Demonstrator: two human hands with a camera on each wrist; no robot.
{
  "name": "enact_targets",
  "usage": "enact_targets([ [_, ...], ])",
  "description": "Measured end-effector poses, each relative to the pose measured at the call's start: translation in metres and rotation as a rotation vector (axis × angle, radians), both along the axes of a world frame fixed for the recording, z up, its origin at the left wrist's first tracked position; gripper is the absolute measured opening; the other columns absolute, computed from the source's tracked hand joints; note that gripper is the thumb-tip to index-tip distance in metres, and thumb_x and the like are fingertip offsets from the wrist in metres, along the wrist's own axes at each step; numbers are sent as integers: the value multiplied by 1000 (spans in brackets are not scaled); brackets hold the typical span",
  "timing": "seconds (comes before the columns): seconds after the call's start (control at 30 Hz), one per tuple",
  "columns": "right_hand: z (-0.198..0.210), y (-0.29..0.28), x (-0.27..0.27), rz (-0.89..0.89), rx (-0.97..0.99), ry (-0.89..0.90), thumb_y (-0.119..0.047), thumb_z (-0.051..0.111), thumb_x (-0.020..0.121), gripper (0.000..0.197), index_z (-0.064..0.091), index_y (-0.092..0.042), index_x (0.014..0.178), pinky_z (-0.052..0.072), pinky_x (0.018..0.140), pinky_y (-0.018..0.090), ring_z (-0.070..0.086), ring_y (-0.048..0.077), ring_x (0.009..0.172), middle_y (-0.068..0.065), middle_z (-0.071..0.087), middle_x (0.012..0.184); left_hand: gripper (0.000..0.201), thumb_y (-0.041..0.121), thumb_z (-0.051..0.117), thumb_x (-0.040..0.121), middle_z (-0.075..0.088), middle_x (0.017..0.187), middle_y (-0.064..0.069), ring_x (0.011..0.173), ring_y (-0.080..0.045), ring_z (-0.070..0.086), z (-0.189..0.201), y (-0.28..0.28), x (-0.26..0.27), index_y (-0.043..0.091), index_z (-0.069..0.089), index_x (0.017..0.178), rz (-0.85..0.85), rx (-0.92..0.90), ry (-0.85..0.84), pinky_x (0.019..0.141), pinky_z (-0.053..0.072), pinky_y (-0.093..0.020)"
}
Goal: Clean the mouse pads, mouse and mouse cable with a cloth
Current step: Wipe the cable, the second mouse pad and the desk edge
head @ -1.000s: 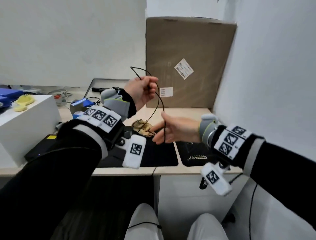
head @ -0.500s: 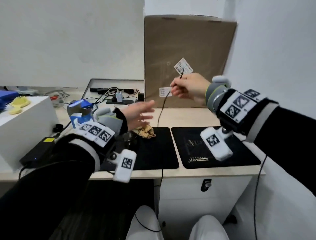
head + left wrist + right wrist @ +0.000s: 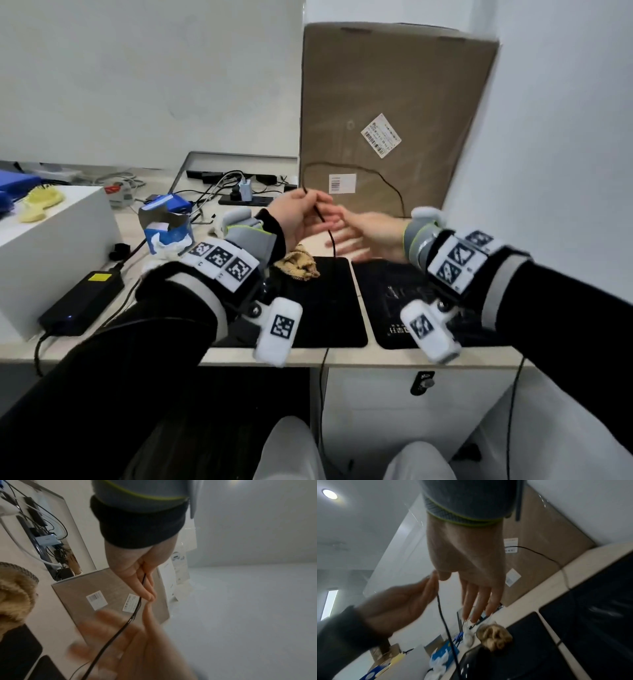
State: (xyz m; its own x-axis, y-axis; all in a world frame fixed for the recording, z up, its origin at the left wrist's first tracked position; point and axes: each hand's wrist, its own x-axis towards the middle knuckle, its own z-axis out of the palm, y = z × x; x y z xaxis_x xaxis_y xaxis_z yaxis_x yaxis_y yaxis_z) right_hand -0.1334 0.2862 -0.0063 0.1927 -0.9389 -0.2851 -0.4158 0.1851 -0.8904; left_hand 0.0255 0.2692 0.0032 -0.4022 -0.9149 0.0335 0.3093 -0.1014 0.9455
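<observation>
Desk surface (image 3: 342,358), pale wood top, white walls behind. Nearest the viewer: two black mouse pads (image 3: 322,308) laid side by side at the front edge, below the grip; the right one carries a printed logo. Crumpled tan cloth (image 3: 297,265) lies on the far left corner of the left pad, just below and left of the grip. Left hand (image 3: 296,219), raised above the pads, pinches the black mouse cable (image 3: 329,233) between thumb and fingertips. Right hand (image 3: 363,231), just right of the grip, fingers straight and spread, holding nothing; its fingers are motion-blurred, and whether they brush the cable cannot be told. From the pinch one run of cable drops straight down across the left pad and over the desk's front edge; the other run arches up and right in front of the cardboard box (image 3: 394,116) and comes down near the desk's right rear corner. Mouse itself not made out in any view. Left of the grip: torn blue tissue box (image 3: 166,222), black power brick (image 3: 85,301), white box (image 3: 44,246) with a yellow brush (image 3: 39,202) on top. Beyond the grip: power strip with plugs and cables (image 3: 239,192).
</observation>
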Motion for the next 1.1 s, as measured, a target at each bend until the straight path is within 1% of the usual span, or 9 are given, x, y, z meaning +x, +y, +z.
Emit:
enact_targets([
  [0.1,-29,22,-1,176,193,-129,-64,11,91,67,58,-20,111,45,79,28,65,13,93,0,69,105,39,17,22,104,73,56,-3,52,-11,71,12,-22,5,6,52,82,75,-14,162,55,59,-19],
  [0.27,-33,42,-8,329,107,-7,-25,43,98,22,64,-18,103,49,73,20,63,6,82,-3,68,92,38,17,21,105,72,53,-6,50,-13,71,14,-53,18,5,49,82,218,50,239,53,59,-20],
  [0.33,-22,40,-9,288,10,104,-21,46,97,21,66,-19,92,50,67,18,64,5,74,-2,67,87,34,17,24,104,72,56,-5,51,-11,70,7,-56,23,9,47,81,249,89,150,53,57,-18],
  [0.47,14,20,-7,65,-173,64,-18,49,96,17,64,-12,90,50,48,13,64,2,49,4,64,74,15,18,41,99,61,92,-8,79,-17,60,-20,-52,31,12,52,91,130,178,-191,68,52,-25],
  [0.7,91,-47,11,-107,-502,72,-7,42,98,20,60,-13,90,45,38,9,60,-1,37,2,62,57,18,4,53,92,59,79,-1,59,-5,53,-52,-31,45,18,61,83,63,61,-547,51,41,-15],
  [0.77,108,-62,15,-186,-558,15,-8,43,97,24,61,-15,82,48,40,10,61,0,37,-3,62,47,12,12,55,93,62,95,1,69,-4,55,-57,-22,44,20,63,98,-61,49,-584,59,41,-18],
  [0.9,122,-91,24,-232,-610,-96,-8,42,97,29,59,-16,75,51,45,11,62,1,40,4,58,63,31,22,51,96,59,115,2,76,-7,60,-64,-9,28,21,52,127,-297,4,-598,58,36,-19],
  [1.0,124,-110,31,-256,-644,-138,-6,40,98,31,58,-15,75,52,49,11,63,1,40,6,57,66,19,18,43,99,71,93,3,58,-5,58,-59,-8,17,16,57,111,-444,27,-416,49,33,-16],
  [1.1,124,-129,31,-302,-653,-164,-6,39,98,29,57,-14,76,53,50,12,64,3,41,7,57,66,29,15,32,102,69,59,1,44,-3,54,-49,-22,16,10,59,91,-374,18,-272,37,34,-12],
])
